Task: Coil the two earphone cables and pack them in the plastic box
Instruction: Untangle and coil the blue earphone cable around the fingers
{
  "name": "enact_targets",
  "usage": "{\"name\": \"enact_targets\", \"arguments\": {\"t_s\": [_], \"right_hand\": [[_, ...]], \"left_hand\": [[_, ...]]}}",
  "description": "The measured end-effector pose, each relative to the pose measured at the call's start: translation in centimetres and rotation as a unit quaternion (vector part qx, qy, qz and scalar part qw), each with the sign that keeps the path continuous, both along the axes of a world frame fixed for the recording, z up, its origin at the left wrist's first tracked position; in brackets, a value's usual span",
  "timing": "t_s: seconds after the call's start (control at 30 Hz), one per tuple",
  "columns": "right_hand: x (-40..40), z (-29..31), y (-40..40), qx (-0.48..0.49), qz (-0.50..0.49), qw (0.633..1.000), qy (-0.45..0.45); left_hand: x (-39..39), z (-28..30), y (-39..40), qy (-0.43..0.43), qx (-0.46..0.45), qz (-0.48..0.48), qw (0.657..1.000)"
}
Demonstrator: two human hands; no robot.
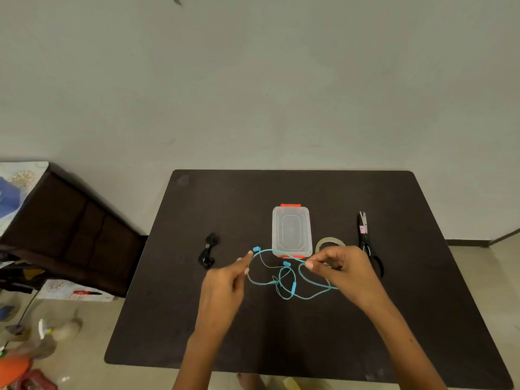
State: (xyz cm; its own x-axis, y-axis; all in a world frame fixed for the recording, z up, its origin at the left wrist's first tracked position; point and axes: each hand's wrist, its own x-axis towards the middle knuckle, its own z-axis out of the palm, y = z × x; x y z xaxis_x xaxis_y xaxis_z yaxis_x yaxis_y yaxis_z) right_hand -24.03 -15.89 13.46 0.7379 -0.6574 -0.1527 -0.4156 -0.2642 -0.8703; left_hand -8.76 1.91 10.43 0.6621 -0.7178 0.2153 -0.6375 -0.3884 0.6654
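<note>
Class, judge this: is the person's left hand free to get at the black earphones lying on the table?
Probably not yet: the left hand is pinching the blue earphone cable. The black earphones lie uncovered just beyond it, so after letting go the way looks free.

Box (291, 231) clear smooth plastic; table (281, 333) dark matt; scissors (367, 240) metal blades.

Both hands over middle of dark table (422, 277). Left hand (225, 285) and right hand (346, 268) pinching blue earphone cable (289, 288), loose loops betw. them. Plastic box (291, 230), lid on, toward far edge. Black earphone (209, 249) coiled near left edge; tape roll (329, 243), scissors (368, 243) toward right edge.
</note>
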Motion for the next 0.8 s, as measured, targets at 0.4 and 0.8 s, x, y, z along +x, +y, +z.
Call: {"name": "enact_targets", "arguments": {"t_s": [0.4, 0.8], "right_hand": [[1.9, 0.1, 2.2, -0.013, 0.05, 0.999, -0.006], [-1.8, 0.0, -0.8, 0.094, -0.047, 0.994, -0.015]], "left_hand": [[-2.7, 2.2, -2.9, 0.0, -0.075, -0.149, 0.986], [-0.5, 1.4, -1.6, 0.023, -0.134, -0.018, 0.991]]}}
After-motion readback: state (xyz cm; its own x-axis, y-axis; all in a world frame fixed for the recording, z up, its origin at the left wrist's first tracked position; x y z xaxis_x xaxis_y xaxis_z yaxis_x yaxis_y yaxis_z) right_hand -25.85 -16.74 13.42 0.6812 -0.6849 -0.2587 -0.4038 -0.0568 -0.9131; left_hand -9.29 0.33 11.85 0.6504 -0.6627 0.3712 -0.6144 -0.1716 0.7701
